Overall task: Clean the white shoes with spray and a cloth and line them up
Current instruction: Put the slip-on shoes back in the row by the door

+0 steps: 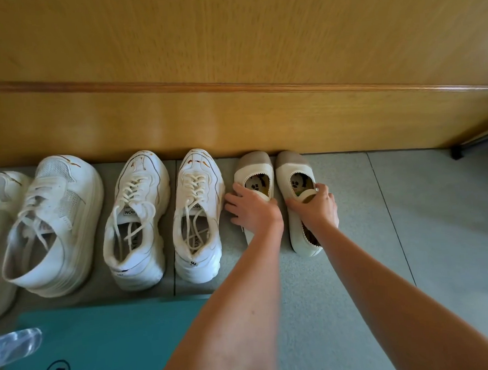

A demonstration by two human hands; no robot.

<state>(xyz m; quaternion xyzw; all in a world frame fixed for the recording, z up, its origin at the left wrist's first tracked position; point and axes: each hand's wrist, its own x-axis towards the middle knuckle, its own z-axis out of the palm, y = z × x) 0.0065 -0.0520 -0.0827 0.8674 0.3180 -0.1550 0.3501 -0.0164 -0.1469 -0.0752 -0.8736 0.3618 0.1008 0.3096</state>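
Head view: your left grip curls over the left flat shoe at mid-length. Your right grip pinches the strap of the right flat shoe. Both flats lie on the floor, just beside each other. Their toes point at the wooden panel, with their long axes running away from you. Lining up looks nearly done, with 6 shoes in a row. Brown marks on the toe of the nearest laced sneaker suggest cleaning remains.

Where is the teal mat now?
In the head view, the teal mat lies at the lower left, near the heels of the white sneakers.
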